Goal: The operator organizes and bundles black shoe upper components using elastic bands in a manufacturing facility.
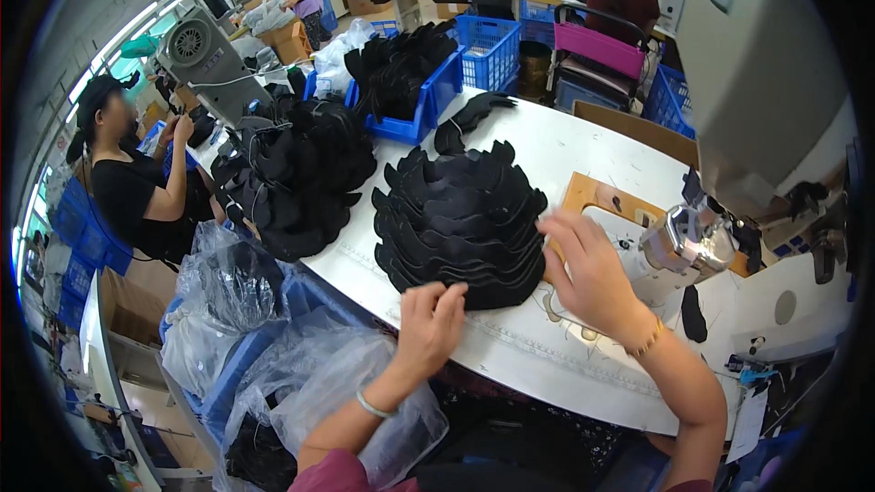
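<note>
A layered heap of curved black fabric pieces [460,219] lies on the white sewing table in front of me. At its near edge is my left hand [428,328], fingers curled in; whatever they may hold is hidden. My right hand [588,269] is at the heap's right side, thumb and fingers apart, the tips close to or touching the edges of the pieces. Just right of that hand stands the shiny metal head of a sewing machine [688,241]. One loose black piece [694,314] rests on the table beyond it.
Another black heap [292,173] sits at the table's left edge, beside a blue bin [415,118] filled with black pieces. Clear plastic bags [333,378] hang over blue crates at the near left. A co-worker [141,178] in black works at left; others are farther back.
</note>
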The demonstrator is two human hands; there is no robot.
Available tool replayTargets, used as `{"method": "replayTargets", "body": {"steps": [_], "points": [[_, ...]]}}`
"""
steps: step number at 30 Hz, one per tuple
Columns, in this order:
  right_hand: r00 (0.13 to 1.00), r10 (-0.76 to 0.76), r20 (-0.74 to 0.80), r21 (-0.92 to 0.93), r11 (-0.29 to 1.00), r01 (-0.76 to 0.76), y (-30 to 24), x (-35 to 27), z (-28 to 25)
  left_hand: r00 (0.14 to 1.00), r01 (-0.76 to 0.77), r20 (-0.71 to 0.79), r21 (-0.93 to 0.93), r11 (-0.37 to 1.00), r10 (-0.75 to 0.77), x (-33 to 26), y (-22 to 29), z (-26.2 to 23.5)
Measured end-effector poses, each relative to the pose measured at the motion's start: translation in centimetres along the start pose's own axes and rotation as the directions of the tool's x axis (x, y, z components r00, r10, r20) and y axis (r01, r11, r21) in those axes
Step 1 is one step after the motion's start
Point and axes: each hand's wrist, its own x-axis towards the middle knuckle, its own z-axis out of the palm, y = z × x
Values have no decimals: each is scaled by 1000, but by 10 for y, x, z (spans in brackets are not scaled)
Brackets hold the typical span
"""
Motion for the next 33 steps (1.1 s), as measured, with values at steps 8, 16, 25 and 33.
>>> {"method": "replayTargets", "body": {"steps": [8,16,25,33], "points": [[903,284,323,-247,946,-209,91,140,115,936,324,168,-59,944,-310,-31,36,-5],[684,390,616,-255,921,-295,87,118,145,875,463,112,90,882,-471,-19,22,-7],[590,378,713,69,800,-596,53,83,112,654,755,112,-32,655,-748,-31,23,-30],[457,298,838,98,742,-664,-5,63,67,397,756,-7,-565,331,-918,-70,1,-16]]}}
